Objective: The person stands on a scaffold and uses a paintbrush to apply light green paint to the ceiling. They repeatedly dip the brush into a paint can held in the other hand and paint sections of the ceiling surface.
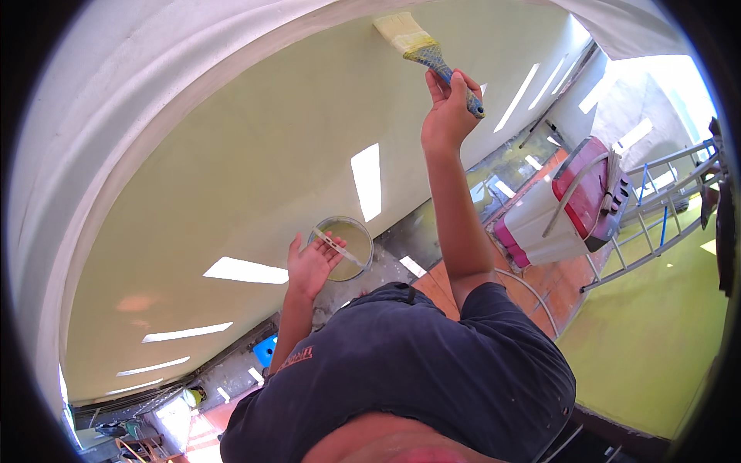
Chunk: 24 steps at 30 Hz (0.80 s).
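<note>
My right hand is raised high, its fingers closed round the blue-patterned handle of a wide paintbrush. The pale bristles, smeared yellow at their base, touch or nearly touch the pale yellow-green wall close to its upper edge. Lower down and to the left, my left hand has its fingers hooked round the light strap-like handle of a round paint bucket. Yellowish paint shows inside the bucket.
On the right stands a white and pink washing machine with a hose, beside a metal ladder. Orange tiles cover part of the floor. A blue stool-like object lies at lower left, near a small bucket.
</note>
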Motion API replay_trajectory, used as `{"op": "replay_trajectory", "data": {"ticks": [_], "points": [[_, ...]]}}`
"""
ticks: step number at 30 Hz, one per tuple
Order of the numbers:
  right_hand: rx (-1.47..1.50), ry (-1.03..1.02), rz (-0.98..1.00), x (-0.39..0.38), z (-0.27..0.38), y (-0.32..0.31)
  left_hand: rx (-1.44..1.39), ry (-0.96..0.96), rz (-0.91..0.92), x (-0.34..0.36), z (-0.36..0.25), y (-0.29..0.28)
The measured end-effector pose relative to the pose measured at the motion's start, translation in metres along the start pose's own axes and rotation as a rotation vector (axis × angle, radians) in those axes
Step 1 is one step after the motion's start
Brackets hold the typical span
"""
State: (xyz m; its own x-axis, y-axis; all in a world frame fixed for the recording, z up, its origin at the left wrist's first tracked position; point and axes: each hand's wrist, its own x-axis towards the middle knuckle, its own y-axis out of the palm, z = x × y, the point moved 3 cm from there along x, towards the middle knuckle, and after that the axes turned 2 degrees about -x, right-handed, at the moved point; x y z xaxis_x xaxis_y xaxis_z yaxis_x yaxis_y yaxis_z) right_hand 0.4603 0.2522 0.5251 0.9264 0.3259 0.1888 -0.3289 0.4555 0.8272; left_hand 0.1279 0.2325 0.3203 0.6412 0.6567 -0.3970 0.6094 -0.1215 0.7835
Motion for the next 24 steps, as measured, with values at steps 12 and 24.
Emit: {"op": "replay_trajectory", "data": {"ticks": [12, 24], "points": [[-0.012, -0.069, -0.026, 0.000, 0.001, 0.011, 0.007, -0.032, 0.005, 0.008, -0.013, -0.008], [-0.164, 0.054, -0.224, -0.026, -0.008, -0.024, 0.013, -0.042, 0.026, 0.010, -0.021, -0.013]]}}
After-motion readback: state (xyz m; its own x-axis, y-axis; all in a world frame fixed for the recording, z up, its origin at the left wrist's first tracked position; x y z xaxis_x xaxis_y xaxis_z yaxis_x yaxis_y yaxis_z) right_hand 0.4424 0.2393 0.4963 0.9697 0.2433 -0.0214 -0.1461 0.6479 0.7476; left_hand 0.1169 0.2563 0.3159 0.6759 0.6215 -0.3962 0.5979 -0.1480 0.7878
